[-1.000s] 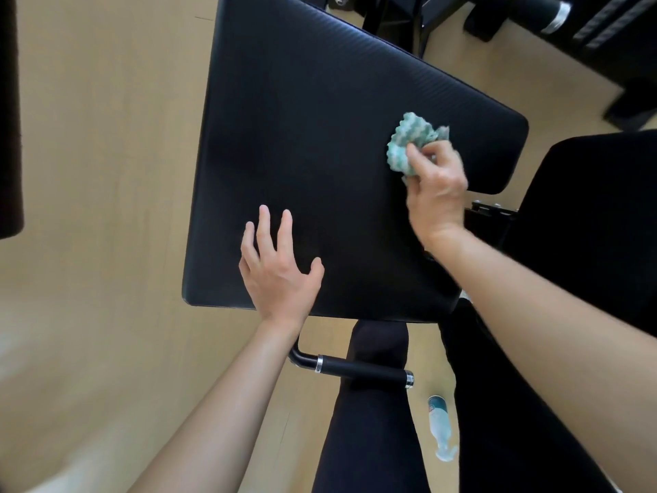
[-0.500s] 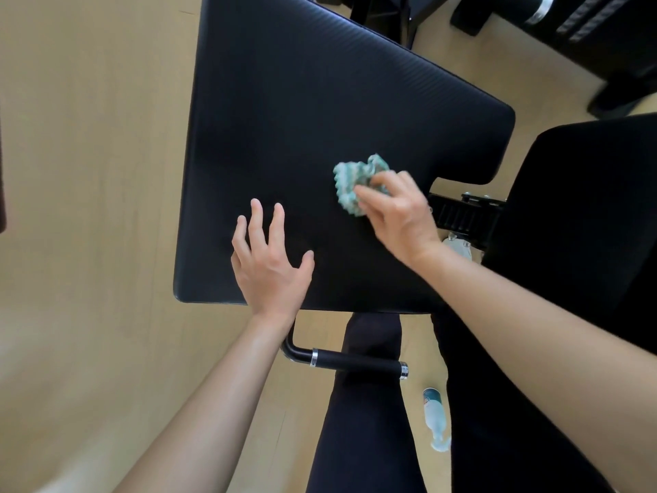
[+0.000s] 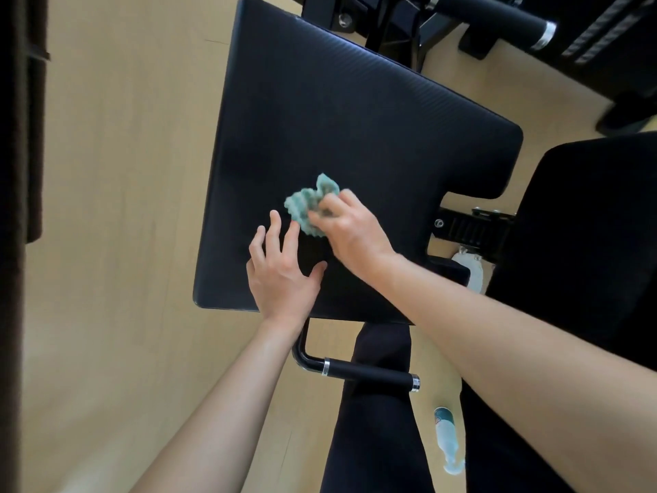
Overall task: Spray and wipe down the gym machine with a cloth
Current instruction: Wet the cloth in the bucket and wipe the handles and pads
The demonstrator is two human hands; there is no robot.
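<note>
We see the right hand (image 3: 352, 233) bunching a teal cloth (image 3: 307, 204) against the ribbed top of the gym machine's black pad (image 3: 355, 119). Its grip is closed round the crumpled fabric, with the fingers curled over it. The cloth sits on the near half of the pad, a little left of its middle, and its loose folds stick out beyond the fingertips toward the far side.

The left hand (image 3: 281, 275) lies flat on the pad just beside the cloth. Its grip is wide and holds nothing: the fingers are straight and spread, the thumb is out to the right, and the wrist crosses the pad's near edge. We make out its index fingertip almost touching the cloth, though we cannot tell whether they meet.

Below the pad's near edge, a black handle (image 3: 369, 372) with chrome rings juts to the right, over a black-trousered leg (image 3: 369, 439). A spray bottle (image 3: 446, 435) lies on its side on the wooden floor (image 3: 124, 208), well apart from both hands. To the right stands a second black pad (image 3: 586, 225), and a toothed adjustment rail (image 3: 469, 225) sits between the two pads.
</note>
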